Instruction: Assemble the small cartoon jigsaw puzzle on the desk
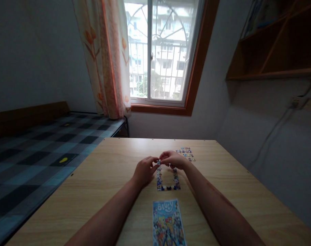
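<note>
Wooden table [114, 150]: puzzle border [169, 188] toward far edge
Left hand [144, 169]: pinching small piece [158, 162]
Right hand [173, 159]: pinching it too
Border's far-left corner: seemingly fitting; next likely needs aligning

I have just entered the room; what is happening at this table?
A person's left hand and right hand hold a small puzzle piece near the far left corner of a puzzle frame. The hands hide part of its far edge. More pieces lie beyond the right hand; a Bluey picture sheet lies in the foreground.
</note>
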